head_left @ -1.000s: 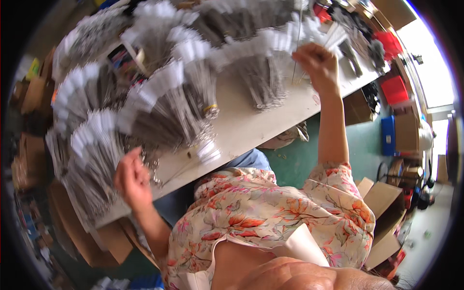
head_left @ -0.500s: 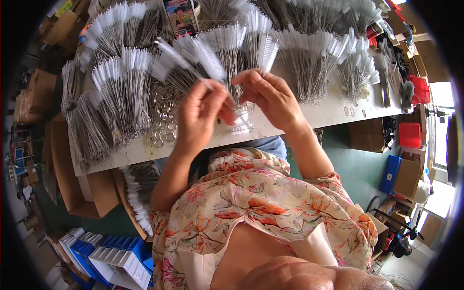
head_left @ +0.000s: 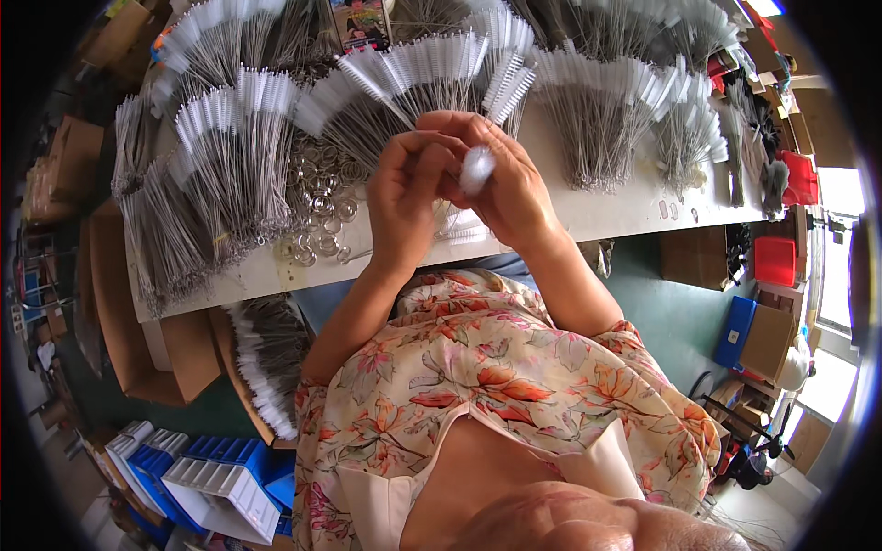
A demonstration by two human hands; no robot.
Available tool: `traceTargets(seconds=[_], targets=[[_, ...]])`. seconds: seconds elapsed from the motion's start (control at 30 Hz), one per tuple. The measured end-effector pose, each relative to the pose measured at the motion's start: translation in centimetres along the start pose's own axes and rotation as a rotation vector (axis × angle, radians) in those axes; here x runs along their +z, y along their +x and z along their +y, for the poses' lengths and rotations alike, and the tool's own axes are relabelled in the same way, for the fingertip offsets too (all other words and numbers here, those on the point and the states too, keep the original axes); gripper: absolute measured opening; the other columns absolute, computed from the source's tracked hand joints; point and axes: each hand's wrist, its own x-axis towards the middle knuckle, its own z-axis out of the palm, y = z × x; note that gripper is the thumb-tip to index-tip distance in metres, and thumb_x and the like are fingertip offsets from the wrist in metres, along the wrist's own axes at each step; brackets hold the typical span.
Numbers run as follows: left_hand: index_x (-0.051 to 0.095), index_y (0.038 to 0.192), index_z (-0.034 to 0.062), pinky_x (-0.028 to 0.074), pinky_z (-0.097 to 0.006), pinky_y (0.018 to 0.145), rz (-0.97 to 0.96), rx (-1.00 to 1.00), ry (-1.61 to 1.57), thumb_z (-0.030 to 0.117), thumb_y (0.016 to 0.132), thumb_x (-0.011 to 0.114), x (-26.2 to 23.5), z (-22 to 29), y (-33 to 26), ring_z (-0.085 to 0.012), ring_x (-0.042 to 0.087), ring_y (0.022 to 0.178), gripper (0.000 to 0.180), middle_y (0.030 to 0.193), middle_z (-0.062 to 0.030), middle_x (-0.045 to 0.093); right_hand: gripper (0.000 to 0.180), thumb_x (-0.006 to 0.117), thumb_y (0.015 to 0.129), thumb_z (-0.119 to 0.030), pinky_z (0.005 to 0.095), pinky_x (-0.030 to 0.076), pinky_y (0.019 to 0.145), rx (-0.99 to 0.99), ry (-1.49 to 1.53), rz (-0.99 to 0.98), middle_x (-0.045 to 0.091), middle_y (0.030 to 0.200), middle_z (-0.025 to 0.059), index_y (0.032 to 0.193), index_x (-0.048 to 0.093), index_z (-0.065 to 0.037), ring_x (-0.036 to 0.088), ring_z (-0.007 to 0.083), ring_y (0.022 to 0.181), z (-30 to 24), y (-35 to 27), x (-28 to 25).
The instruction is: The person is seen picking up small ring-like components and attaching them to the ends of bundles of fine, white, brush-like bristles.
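My left hand [head_left: 407, 188] and my right hand [head_left: 513, 188] meet over the front of the table, both with fingers curled in. Between them, by my right thumb, a white bristle end of a wire brush [head_left: 477, 170] points up toward me. The fingers hide the wire. Another slanting white brush [head_left: 372, 84] runs down to my fingertips; whether it is held or lies in the pile I cannot tell. Just left of my left hand lie loose metal rings [head_left: 323, 220]. Upright bunches of wire brushes [head_left: 432, 69] stand behind my hands.
More brush bunches [head_left: 230, 156] fill the table's left side, with others [head_left: 602, 110] on the right. The white table edge [head_left: 634, 219] runs in front of me. Below left are a cardboard box [head_left: 156, 358] and blue and white bins [head_left: 225, 487]. Red bins [head_left: 776, 260] stand at right.
My right hand has closed in against my left, its fingers now curled over. A white bristle end has come into sight between the hands, where before the hands were apart.
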Motion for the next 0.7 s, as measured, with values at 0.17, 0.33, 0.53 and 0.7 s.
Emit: traceTargets(seconds=[0.17, 0.33, 0.53, 0.7], targets=[[0.049, 0.095, 0.0011, 0.054, -0.024, 0.054, 0.262, -0.011, -0.270, 0.014, 0.092, 0.048, -0.3, 0.1, 0.5, -0.0091, 0.058, 0.061, 0.014, 0.077, -0.0057, 0.057, 0.045, 0.040, 0.095, -0.034, 0.0266, 0.041, 0.085, -0.033, 0.035, -0.101, 0.054, 0.102, 0.0057, 0.119, 0.047, 0.003, 0.049, 0.0124, 0.096, 0.2, -0.3, 0.5], [0.051, 0.097, 0.0024, 0.053, -0.024, 0.054, 0.274, 0.086, -0.247, 0.016, 0.092, 0.048, 0.0, 0.6, 0.2, -0.0093, 0.058, 0.062, 0.015, 0.077, -0.0052, 0.059, 0.037, 0.037, 0.096, -0.032, 0.0320, 0.043, 0.090, -0.015, -0.077, -0.064, 0.054, 0.105, 0.0080, 0.108, 0.051, 0.000, 0.050, 0.0159, 0.103, 0.6, -0.5, 0.4], [0.055, 0.103, 0.0012, 0.038, -0.019, 0.040, 0.089, 0.241, 0.318, 0.010, 0.090, 0.052, -1.2, 4.7, -0.2, -0.0054, 0.049, 0.050, 0.017, 0.072, -0.0026, 0.055, 0.028, 0.032, 0.097, -0.024, 0.0456, 0.046, 0.089, -0.138, 0.177, -0.059, 0.050, 0.119, 0.0105, 0.095, 0.052, -0.004, 0.049, 0.0214, 0.111, -1.6, 0.9, -0.4], [0.057, 0.101, 0.0009, 0.041, -0.018, 0.044, -0.076, 0.276, 0.837, -0.003, 0.085, 0.053, -0.4, 2.8, 0.0, -0.0048, 0.049, 0.051, 0.017, 0.080, -0.0026, 0.056, 0.036, 0.039, 0.095, -0.027, 0.0326, 0.045, 0.088, -0.007, -0.140, -0.060, 0.050, 0.121, 0.0137, 0.119, 0.046, -0.001, 0.051, 0.0199, 0.108, -0.6, 0.3, 1.5]])
